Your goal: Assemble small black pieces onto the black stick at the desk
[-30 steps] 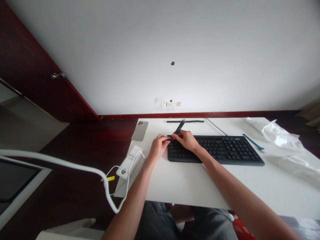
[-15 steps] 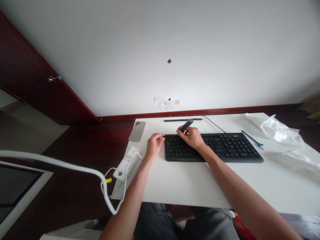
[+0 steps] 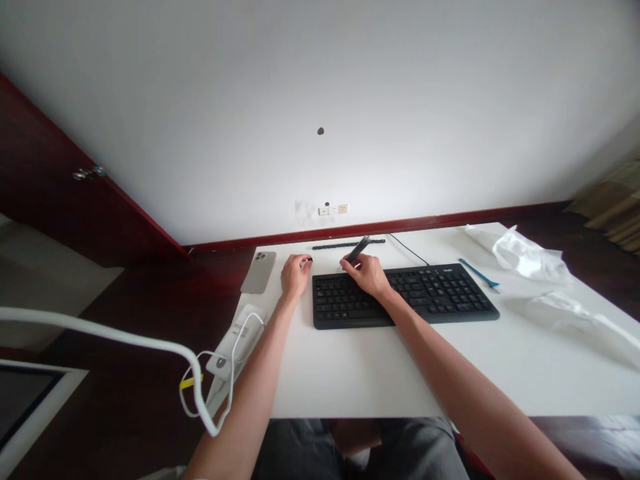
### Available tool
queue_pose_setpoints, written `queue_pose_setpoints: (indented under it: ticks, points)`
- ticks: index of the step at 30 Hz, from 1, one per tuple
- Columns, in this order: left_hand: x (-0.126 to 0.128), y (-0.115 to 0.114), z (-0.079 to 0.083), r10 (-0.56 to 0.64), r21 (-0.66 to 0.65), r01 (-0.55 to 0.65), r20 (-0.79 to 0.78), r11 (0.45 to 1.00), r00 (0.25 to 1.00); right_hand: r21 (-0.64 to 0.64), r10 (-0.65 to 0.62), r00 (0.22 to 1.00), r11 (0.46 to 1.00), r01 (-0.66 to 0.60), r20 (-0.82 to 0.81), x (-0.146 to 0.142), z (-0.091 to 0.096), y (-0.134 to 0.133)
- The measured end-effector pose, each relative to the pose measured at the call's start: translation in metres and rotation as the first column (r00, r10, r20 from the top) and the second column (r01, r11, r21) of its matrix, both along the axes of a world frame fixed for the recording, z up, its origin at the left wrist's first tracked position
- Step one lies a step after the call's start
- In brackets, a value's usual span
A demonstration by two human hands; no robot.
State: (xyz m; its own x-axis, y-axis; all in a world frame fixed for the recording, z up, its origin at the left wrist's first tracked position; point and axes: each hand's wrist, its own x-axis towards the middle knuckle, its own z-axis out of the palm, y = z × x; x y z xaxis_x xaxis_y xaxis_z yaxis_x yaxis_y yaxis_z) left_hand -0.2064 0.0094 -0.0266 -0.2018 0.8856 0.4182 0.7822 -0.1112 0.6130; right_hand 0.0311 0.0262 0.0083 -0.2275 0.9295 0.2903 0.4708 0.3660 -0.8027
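A black keyboard [image 3: 430, 297] lies on the white table [image 3: 360, 373]. My right hand [image 3: 367, 273] rests over its top-left corner, closed on a slim dark tool [image 3: 358, 249] that points up and away. My left hand [image 3: 295, 275] is just left of the keyboard, fingers pinched on a small black keycap [image 3: 309, 260] held above the table. A row of black keycaps [image 3: 347, 244] lies along the far edge behind the keyboard.
A phone [image 3: 258, 272] lies face down at the table's far left corner. A white power bank with a white cable [image 3: 231, 341] sits at the left edge. A blue pry tool [image 3: 479, 273] and crumpled clear plastic [image 3: 530, 257] lie to the right.
My left hand has drawn away from the keyboard's corner to the left and farther back with a keycap. My right hand has lifted the tool off the keys. The view has shifted.
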Motion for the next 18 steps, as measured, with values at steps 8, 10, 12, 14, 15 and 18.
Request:
queue_pose_setpoints:
  ticks: [8, 10, 12, 14, 15, 18]
  points:
    - [0.003, 0.029, 0.002, -0.084, -0.013, 0.083, -0.155, 0.996, 0.984, -0.026, 0.021, 0.999, 0.999, -0.022, -0.04, 0.001, -0.003, 0.004]
    - [0.002, 0.028, 0.001, -0.096, -0.023, 0.093, -0.148, 0.995, 0.984, -0.026, 0.016, 0.999, 1.0, -0.017, -0.028, 0.0, -0.003, 0.003]
    - [0.002, 0.027, 0.001, -0.107, -0.031, 0.104, -0.138, 0.994, 0.985, -0.026, 0.008, 1.0, 1.0, -0.008, -0.019, 0.0, -0.002, 0.002]
    - [0.003, 0.027, 0.002, -0.101, -0.028, 0.098, -0.127, 0.995, 0.987, -0.029, 0.005, 1.0, 1.0, -0.005, -0.015, 0.0, -0.001, 0.001]
    - [0.003, 0.027, 0.003, -0.091, -0.026, 0.089, -0.121, 0.996, 0.988, -0.03, 0.005, 1.0, 1.0, -0.006, -0.016, 0.0, 0.0, 0.001]
    - [0.005, 0.026, 0.004, -0.073, -0.025, 0.071, -0.118, 0.997, 0.99, -0.034, 0.009, 1.0, 0.999, -0.01, -0.02, 0.0, 0.001, 0.0]
